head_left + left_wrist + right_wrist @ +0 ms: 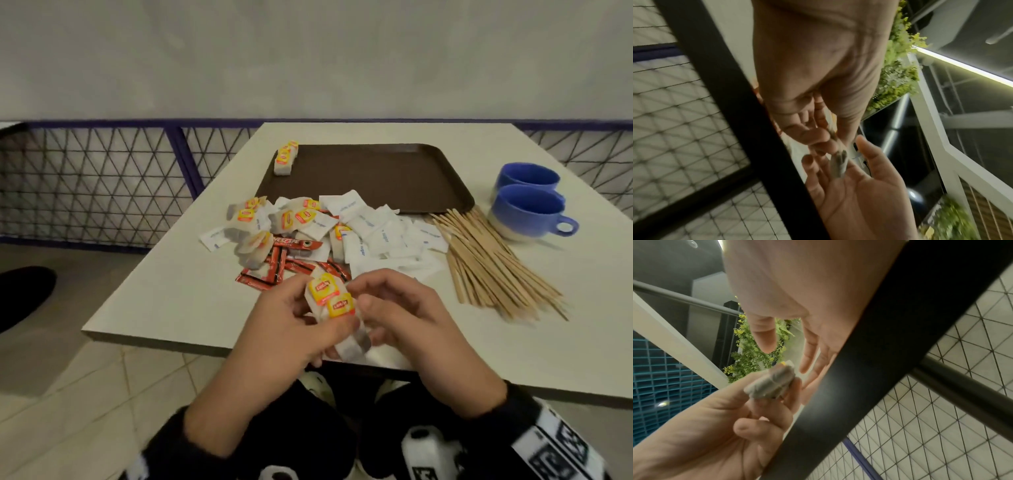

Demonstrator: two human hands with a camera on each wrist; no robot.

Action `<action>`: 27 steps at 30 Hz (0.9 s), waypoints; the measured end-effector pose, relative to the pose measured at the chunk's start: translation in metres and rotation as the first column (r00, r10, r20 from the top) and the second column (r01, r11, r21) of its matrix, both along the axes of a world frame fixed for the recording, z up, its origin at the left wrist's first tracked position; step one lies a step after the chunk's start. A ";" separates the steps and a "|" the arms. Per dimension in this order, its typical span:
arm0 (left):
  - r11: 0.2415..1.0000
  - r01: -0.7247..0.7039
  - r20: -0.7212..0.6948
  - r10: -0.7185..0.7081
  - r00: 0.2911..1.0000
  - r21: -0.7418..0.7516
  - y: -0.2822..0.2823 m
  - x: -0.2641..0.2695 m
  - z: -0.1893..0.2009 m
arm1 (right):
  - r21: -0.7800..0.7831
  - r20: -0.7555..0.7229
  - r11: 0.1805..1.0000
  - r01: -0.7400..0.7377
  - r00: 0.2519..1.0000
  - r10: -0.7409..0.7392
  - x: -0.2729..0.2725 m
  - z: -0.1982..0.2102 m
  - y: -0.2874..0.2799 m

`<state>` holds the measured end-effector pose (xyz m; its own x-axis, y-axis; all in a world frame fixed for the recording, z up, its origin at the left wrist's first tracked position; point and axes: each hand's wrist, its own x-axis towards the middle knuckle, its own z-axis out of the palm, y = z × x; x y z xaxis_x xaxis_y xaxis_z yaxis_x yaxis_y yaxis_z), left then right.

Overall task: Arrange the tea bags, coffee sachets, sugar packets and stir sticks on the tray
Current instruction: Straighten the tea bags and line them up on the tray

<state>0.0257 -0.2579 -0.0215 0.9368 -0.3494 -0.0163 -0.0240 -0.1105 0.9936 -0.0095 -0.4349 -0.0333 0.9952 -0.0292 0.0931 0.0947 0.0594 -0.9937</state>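
The left hand [291,315] pinches a small stack of white tea bags [334,308] showing 2 yellow-red tags, while the right hand [400,308] hovers beside it, fingers loosely curled.

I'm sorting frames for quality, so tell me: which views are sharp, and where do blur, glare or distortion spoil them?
Head view: evenly lit, wide-angle bend at the edges; the tray reads clearly, the held tea bags slightly soft. Left wrist view: dim, smeared by motion, a bright light strip glares at upper right, the left hand looms large. Right wrist view: the right hand is blurred and washed out.
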 end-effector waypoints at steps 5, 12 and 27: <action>0.986 -0.096 -0.048 0.090 0.995 -0.138 -0.007 -0.002 -0.012 | -0.010 0.037 0.999 -0.049 0.998 0.049 -0.004 -0.005 -0.008; 0.978 -0.093 -0.132 0.069 0.989 -0.188 -0.006 0.004 -0.012 | -0.045 0.057 0.999 0.002 0.998 0.000 0.002 -0.017 -0.008; 0.952 -0.099 -0.244 0.027 0.970 -0.289 -0.005 0.007 -0.012 | -0.013 0.146 0.999 -0.031 0.989 0.032 -0.003 -0.017 -0.013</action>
